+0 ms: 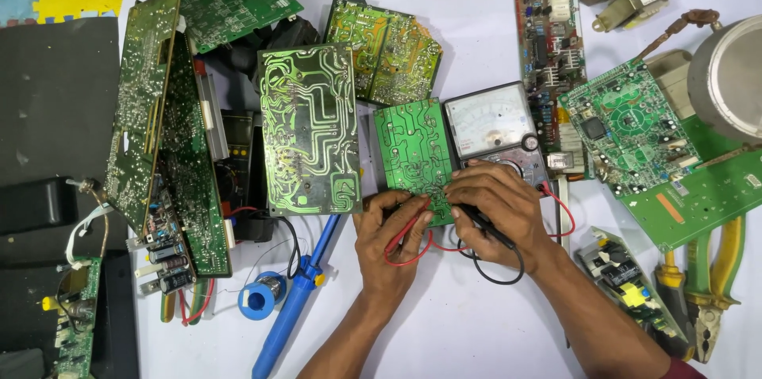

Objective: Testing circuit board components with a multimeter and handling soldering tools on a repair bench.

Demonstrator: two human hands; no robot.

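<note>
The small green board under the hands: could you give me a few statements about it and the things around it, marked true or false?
1. The left hand holds a red probe against the small green board. True.
2. The right hand holds a blue probe. False: its probe is black.
3. A meter with a needle dial lies right of the board. True.
4. The blue soldering iron is in the left hand. False: it lies on the table.

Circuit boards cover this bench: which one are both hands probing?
The small green board just left of the analog meter. The left hand puts a red probe on it, the right hand a black one; the others lie untouched.
</note>
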